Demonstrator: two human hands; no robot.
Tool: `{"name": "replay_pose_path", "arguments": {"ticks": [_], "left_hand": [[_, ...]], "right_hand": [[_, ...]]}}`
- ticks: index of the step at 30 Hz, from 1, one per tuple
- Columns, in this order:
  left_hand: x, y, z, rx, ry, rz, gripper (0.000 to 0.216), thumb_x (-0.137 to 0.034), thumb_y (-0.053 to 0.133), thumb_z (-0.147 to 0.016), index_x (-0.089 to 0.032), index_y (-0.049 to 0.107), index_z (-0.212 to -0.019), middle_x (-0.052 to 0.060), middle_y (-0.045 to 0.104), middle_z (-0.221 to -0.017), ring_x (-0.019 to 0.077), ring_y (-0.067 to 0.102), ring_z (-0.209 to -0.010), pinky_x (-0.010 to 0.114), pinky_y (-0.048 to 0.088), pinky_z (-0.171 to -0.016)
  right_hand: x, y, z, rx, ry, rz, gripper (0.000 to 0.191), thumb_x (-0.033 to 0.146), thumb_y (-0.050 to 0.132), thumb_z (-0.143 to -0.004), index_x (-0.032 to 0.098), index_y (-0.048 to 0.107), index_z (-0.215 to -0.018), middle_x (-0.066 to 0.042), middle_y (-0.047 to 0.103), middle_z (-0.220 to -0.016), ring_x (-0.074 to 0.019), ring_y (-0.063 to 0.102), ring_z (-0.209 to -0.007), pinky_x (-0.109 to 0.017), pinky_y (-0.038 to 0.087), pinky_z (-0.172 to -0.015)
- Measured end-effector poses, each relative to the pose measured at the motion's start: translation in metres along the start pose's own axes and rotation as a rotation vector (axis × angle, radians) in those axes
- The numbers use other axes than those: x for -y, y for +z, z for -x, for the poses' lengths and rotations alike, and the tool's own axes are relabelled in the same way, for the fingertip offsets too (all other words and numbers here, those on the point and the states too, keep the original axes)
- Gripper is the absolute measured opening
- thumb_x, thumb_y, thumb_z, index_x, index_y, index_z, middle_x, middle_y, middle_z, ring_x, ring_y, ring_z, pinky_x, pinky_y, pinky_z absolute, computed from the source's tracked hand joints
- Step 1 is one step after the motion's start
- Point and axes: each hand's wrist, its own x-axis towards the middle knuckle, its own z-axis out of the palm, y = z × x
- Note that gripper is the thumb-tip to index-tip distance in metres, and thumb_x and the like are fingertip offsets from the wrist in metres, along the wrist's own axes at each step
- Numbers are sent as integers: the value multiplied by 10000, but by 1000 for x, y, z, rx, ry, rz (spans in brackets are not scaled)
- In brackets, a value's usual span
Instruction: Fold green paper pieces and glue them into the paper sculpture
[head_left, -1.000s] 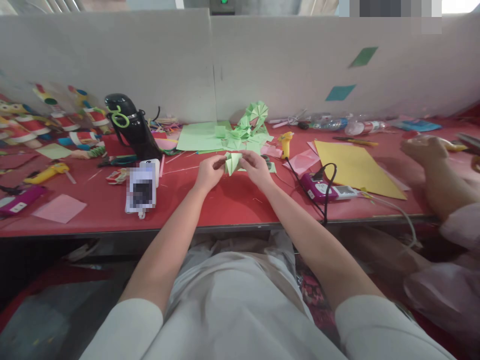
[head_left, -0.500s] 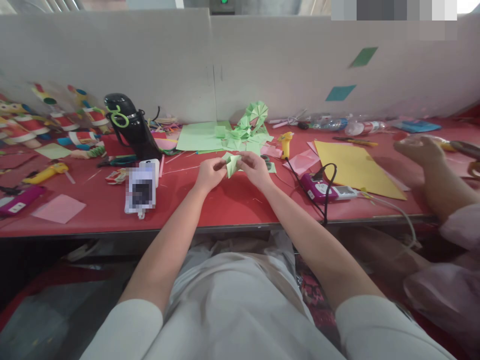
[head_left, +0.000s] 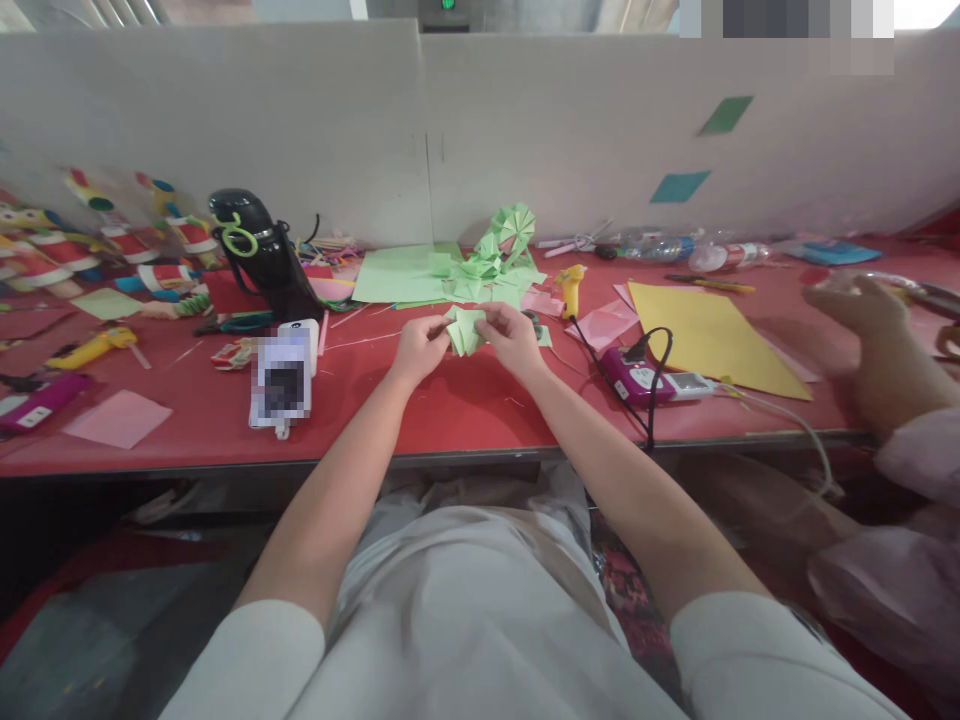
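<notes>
At frame centre, the small pale-green folded-paper piece (head_left: 467, 331) shows a broader face than half a second ago, suggesting its folds are being spread, the left hand (head_left: 420, 348) and right hand (head_left: 513, 340) each pinching one side between closed fingertips.

Pale green folded-paper piece (head_left: 466, 330), small, creased, partly opened out, pointed flaps along lower edge. Pinched at its two sides between left hand (head_left: 422, 346) and right hand (head_left: 512, 340), over the red counter (head_left: 466, 410). Broad face toward the viewer, slightly tilted; fine folds too small to tell.
</notes>
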Motion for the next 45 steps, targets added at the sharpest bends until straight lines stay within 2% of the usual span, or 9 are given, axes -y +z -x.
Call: {"name": "replay_pose_path", "arguments": {"ticks": [5, 11, 16, 19, 23, 27, 34, 41, 45], "left_hand": [[0, -2, -1, 25, 19, -59, 238, -136, 509, -763, -152, 731, -849, 30, 728, -751, 163, 665, -679, 252, 506, -657], [3, -3, 0, 47, 63, -129, 217, -151, 549, -778, -153, 737, -885, 34, 734, -796, 167, 658, -726, 247, 484, -663], [-1, -1, 2, 92, 68, -104, 186, -188, 578, -787, -159, 746, -863, 33, 741, -825, 181, 672, -785, 267, 505, -714], [-3, 1, 3, 138, 32, 0, 170, -195, 624, -752, -145, 745, -861, 43, 749, -855, 197, 687, -813, 289, 525, -749], [-1, 2, 4, 204, -50, 95, 135, -185, 666, -698, -123, 732, -798, 49, 741, -776, 210, 694, -754, 307, 543, -696], [1, 1, 3, 224, -82, 122, 63, -156, 650, -672, -119, 697, -694, 38, 717, -684, 205, 694, -689, 308, 554, -650], [-3, 0, 6, 262, -148, 209, 71, -167, 682, -667, -118, 706, -712, 33, 708, -639, 194, 696, -633, 306, 573, -622], [-11, 5, 8, 238, -144, 203, 182, -211, 687, -704, -100, 746, -835, 49, 733, -713, 174, 682, -650, 290, 558, -620], [-13, 4, 8, 205, -57, 117, 153, -220, 637, -738, -104, 733, -767, 36, 721, -713, 169, 666, -681, 269, 524, -622]], "right_hand": [[1, 0, 1, 6, 14, 8, 386, 524, 644, -797, 228, 630, -1044, -28, 663, -823, -187, 635, -785, -360, 538, -751], [13, 1, 3, 19, 140, -162, 393, 573, 658, -786, 227, 655, -971, -41, 709, -897, -187, 656, -826, -361, 557, -782], [19, 0, 5, 97, 149, -89, 399, 588, 708, -746, 203, 702, -850, -28, 690, -776, -178, 631, -718, -327, 541, -663], [19, -1, 6, 59, 143, -76, 380, 570, 728, -730, 201, 695, -818, -16, 667, -730, -166, 600, -664, -316, 514, -612], [21, -1, 6, 35, 159, -114, 385, 563, 722, -736, 192, 688, -834, -20, 677, -745, -160, 601, -676, -307, 517, -630], [22, -1, 6, 61, 171, -91, 412, 582, 723, -726, 185, 677, -827, -33, 684, -755, -173, 615, -713, -307, 525, -649], [21, -1, 6, 139, 207, -76, 433, 562, 773, -679, 189, 689, -881, -49, 701, -823, -195, 638, -748, -318, 526, -650], [18, -4, 6, 145, 232, -46, 385, 548, 766, -697, 178, 662, -726, 6, 596, -648, -127, 531, -600, -261, 419, -554], [19, -5, 6, 138, 217, -78, 362, 522, 768, -704, 181, 649, -696, 12, 578, -634, -118, 507, -589, -257, 391, -546]]}}
